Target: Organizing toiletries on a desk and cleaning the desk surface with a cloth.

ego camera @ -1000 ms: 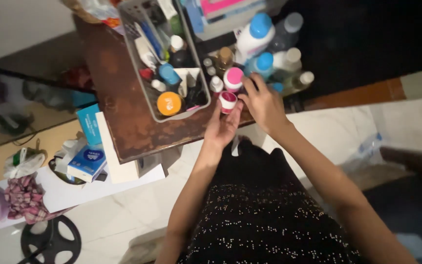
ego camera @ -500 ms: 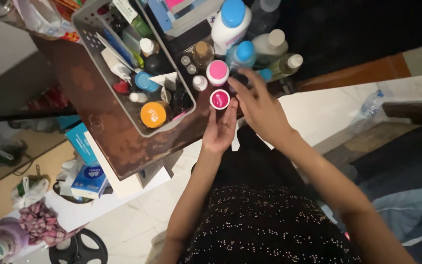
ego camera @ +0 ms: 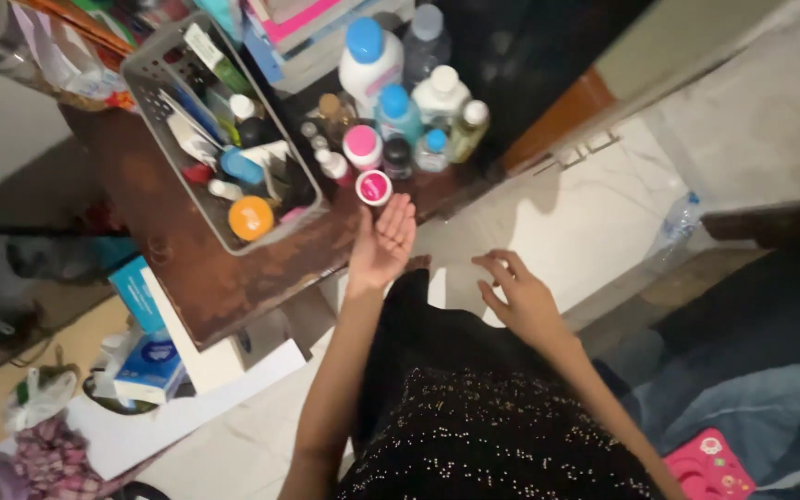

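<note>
While left hand (ego camera: 383, 243) lies open, grey basket (ego camera: 155, 69) holds bottles

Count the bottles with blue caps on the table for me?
3. A big white bottle at the back, a smaller one before it, and a tiny one to its right. Others may hide in the basket.

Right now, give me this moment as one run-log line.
left hand: open, palm up, fingers at small pink-lidded jar | right hand: open, empty, off the wooden table | grey basket: beside jar
</note>
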